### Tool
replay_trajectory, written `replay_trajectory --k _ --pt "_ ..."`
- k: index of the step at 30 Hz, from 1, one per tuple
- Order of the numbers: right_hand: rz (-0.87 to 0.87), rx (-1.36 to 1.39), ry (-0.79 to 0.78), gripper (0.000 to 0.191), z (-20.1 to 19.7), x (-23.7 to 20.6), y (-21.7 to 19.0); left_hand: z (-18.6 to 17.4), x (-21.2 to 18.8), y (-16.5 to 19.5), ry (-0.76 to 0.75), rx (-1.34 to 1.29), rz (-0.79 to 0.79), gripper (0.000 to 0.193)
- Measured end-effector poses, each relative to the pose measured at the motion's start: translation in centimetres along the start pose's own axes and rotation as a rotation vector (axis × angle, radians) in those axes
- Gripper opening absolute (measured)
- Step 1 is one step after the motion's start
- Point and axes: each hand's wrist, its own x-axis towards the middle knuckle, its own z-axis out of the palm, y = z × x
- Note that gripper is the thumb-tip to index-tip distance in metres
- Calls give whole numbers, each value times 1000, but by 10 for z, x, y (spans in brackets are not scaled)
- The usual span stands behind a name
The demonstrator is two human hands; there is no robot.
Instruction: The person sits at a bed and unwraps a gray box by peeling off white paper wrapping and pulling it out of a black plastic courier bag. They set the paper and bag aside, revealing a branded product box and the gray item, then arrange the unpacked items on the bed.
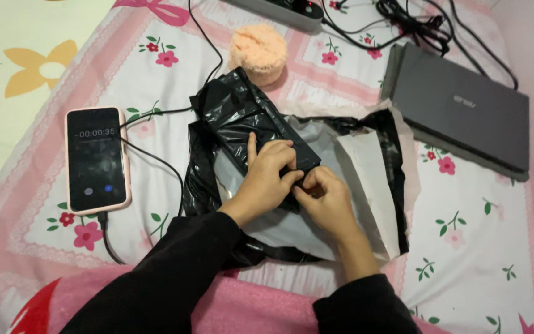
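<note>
A parcel wrapped in black plastic [242,117] lies on a torn-open grey mailing bag [372,179] on the flowered bedsheet. My left hand [267,176] rests on the parcel's near end, thumb up, fingers curled over the black wrap. My right hand [326,198] meets it just to the right, fingertips pinching the wrap at the parcel's lower corner. Both arms wear black sleeves.
A phone [96,159] in a pink case lies at the left with its screen lit and a black cable [156,162] plugged in. A closed grey laptop [458,108] sits at the right. A fuzzy peach ball [258,52] and a power strip [279,9] lie further back.
</note>
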Motion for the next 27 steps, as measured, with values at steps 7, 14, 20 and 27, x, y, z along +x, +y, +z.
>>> replay_trajectory --k 7,14,20,27 --pt "-8 -63 62 28 9 -11 -10 8 1 -12 32 3 17 27" --pt "-161 -178 151 22 24 -23 -7 14 6 -20 92 -4 -13 23" --pt "-295 -211 200 12 32 -37 3 13 9 -26 86 42 -54 24" --pt "86 51 455 18 49 -32 7 5 16 -27 73 -91 -17 20"
